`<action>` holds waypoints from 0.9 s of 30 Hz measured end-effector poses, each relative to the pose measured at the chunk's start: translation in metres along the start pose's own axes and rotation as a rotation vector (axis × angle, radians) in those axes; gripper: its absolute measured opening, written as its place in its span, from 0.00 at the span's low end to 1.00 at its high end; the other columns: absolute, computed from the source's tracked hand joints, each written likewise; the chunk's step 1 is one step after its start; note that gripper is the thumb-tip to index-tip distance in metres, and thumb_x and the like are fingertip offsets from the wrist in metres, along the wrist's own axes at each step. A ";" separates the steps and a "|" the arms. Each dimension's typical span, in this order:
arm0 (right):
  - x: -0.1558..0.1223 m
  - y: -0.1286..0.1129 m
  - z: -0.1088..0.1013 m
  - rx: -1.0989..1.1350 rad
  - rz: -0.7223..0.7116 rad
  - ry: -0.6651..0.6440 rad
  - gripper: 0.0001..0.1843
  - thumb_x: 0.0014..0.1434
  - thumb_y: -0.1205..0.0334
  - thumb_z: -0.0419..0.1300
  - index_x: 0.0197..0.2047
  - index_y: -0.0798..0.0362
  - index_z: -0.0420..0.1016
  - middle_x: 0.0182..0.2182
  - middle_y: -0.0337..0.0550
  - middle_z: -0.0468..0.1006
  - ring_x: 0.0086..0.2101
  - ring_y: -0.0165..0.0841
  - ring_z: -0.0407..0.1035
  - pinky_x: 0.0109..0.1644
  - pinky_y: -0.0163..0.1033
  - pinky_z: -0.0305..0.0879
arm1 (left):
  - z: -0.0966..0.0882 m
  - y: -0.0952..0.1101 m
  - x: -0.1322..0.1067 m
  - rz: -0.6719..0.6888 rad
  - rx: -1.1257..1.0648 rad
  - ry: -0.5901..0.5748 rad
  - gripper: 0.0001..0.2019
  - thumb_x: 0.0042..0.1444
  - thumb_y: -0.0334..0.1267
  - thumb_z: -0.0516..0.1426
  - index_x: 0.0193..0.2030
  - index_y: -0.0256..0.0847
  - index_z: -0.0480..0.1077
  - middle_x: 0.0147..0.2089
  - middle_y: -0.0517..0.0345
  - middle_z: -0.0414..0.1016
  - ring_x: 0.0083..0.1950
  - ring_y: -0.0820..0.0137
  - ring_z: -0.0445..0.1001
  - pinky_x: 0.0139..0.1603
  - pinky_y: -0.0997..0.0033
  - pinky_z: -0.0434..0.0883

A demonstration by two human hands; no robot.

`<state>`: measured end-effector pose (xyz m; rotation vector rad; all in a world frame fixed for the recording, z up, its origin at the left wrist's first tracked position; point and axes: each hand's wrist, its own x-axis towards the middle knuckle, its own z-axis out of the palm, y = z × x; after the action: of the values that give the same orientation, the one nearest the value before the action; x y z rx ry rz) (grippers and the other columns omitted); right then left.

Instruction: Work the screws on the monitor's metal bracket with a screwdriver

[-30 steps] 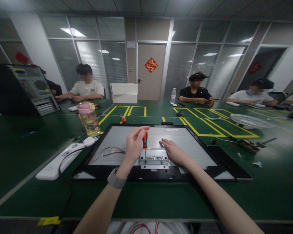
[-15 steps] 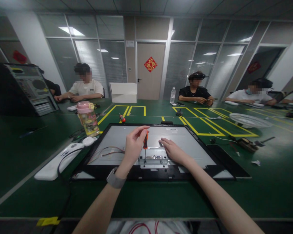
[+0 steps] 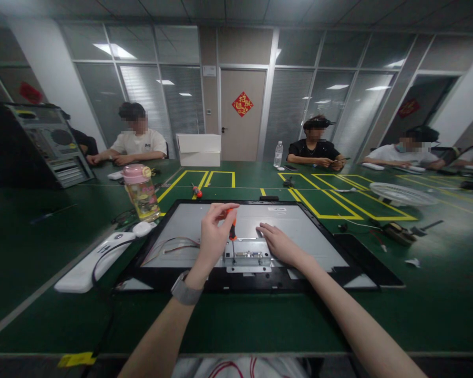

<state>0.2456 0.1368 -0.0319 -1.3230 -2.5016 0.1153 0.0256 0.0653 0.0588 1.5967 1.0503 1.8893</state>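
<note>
A display panel point(image 3: 299, 231) with a black frame lies face down in front of me, its grey metal back upward. Near its front edge sits a metal bracket point(image 3: 256, 268). My left hand point(image 3: 216, 228), with a watch on the wrist, has its thumb and fingers around the handle of an orange and black screwdriver point(image 3: 232, 231). The screwdriver stands nearly upright, its shaft reaching down to the bracket's left side; the tip's exact seat is too small to make out. To the right, my right hand point(image 3: 281, 244) lies with fingers stretched out on the panel and the bracket's edge.
Left of the panel are a white power strip point(image 3: 84, 268), a black cable and a pink-lidded bottle point(image 3: 140, 194). A computer case point(image 3: 35, 147) stands far left. At the right lie a black flat piece point(image 3: 366, 260) and a tape measure point(image 3: 398, 233). Several people sit opposite.
The thumb and fingers of my left hand have shifted slightly left and spread a little around the screwdriver's handle, showing more orange. My right hand has stayed in place.
</note>
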 end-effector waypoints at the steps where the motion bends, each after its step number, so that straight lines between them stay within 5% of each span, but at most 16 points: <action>1: 0.000 0.000 0.000 -0.001 0.000 0.000 0.26 0.69 0.69 0.43 0.66 0.61 0.66 0.66 0.61 0.64 0.65 0.45 0.60 0.69 0.54 0.55 | 0.000 0.000 0.000 0.001 0.001 0.005 0.08 0.55 0.39 0.60 0.38 0.41 0.80 0.40 0.54 0.78 0.40 0.68 0.76 0.41 0.70 0.72; 7: 0.000 0.001 0.001 -0.003 -0.006 -0.001 0.26 0.69 0.68 0.44 0.66 0.60 0.66 0.66 0.60 0.65 0.65 0.44 0.60 0.69 0.54 0.55 | 0.001 -0.002 0.000 -0.018 -0.025 -0.035 0.13 0.61 0.40 0.55 0.43 0.41 0.79 0.42 0.53 0.81 0.44 0.66 0.78 0.47 0.67 0.73; 13: 0.001 0.001 0.001 -0.004 -0.003 0.004 0.26 0.68 0.69 0.43 0.66 0.60 0.66 0.66 0.60 0.65 0.65 0.44 0.60 0.69 0.54 0.55 | 0.001 0.001 -0.001 0.008 0.001 -0.023 0.07 0.54 0.39 0.62 0.37 0.42 0.79 0.38 0.56 0.78 0.39 0.68 0.76 0.43 0.70 0.72; 18: 0.000 0.001 0.000 0.002 -0.007 0.002 0.26 0.69 0.69 0.43 0.66 0.61 0.66 0.66 0.61 0.64 0.65 0.46 0.60 0.69 0.55 0.55 | 0.000 0.002 -0.001 -0.009 -0.010 -0.033 0.12 0.60 0.40 0.55 0.40 0.42 0.80 0.40 0.54 0.80 0.44 0.67 0.77 0.47 0.68 0.72; 27: 0.001 0.003 0.002 0.008 -0.003 0.005 0.26 0.68 0.69 0.44 0.66 0.59 0.66 0.67 0.60 0.64 0.66 0.44 0.59 0.70 0.54 0.54 | 0.002 0.003 -0.001 -0.005 0.009 -0.019 0.09 0.58 0.41 0.58 0.37 0.41 0.80 0.39 0.54 0.77 0.42 0.66 0.76 0.44 0.69 0.71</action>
<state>0.2465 0.1391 -0.0346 -1.3153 -2.4958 0.1202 0.0277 0.0632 0.0603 1.6120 1.0558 1.8652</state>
